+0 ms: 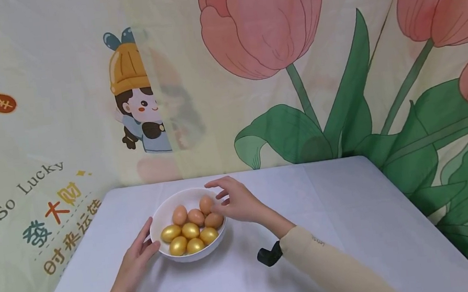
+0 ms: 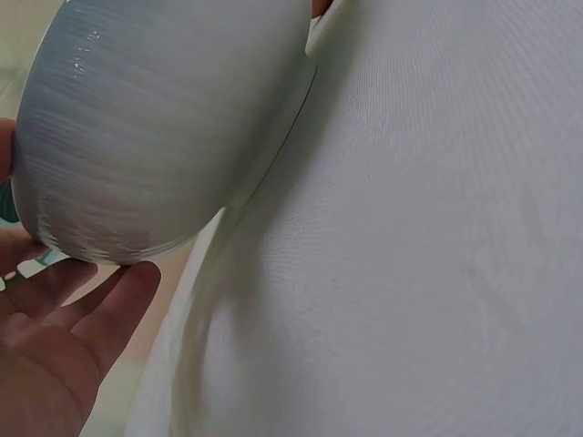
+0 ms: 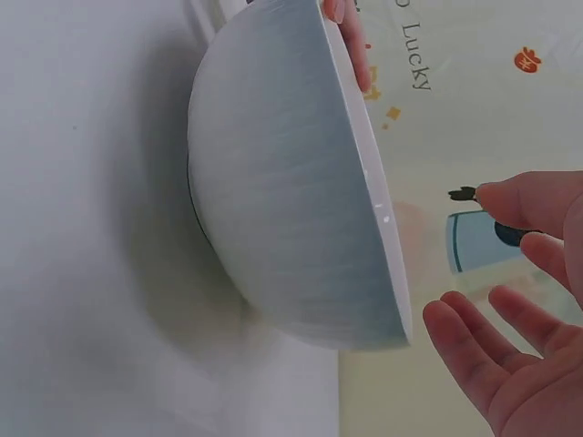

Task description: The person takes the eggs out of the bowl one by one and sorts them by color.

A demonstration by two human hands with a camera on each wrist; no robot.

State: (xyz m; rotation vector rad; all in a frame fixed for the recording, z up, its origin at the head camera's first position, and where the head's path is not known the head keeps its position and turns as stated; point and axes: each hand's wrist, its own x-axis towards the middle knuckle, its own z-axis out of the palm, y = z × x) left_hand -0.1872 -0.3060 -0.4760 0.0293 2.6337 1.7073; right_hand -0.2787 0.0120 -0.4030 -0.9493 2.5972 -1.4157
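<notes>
From where I stand, the white bowl (image 1: 185,197) is the centre of everything, sitting on the pale surface (image 1: 301,201). Inside it, four brown eggs (image 1: 196,216) lie toward the far side and five golden eggs (image 1: 190,230) crowd the near side, several touching one another.

The left hand (image 1: 135,256) is at the bowl's left side, fingers spread and fairly straight, the tips against the outer wall by the rim; it looks more like steadying than clutching. The right hand (image 1: 240,203) is above the bowl's right rim, near the brown eggs, its fingers parted and loosely bent, with nothing between them that I can see.

The bowl seems stiff and glossy, so I'd expect it to be a little slippery; under the rim, on opposite sides, looks the surest place to hold it. Each egg is probably light, smooth and apt to roll. If the brown ones are real, which I can't tell, they would crack under a hard squeeze; a soft pinch round the widest part should suit. The golden ones look shinier, and perhaps slicker still.
</notes>
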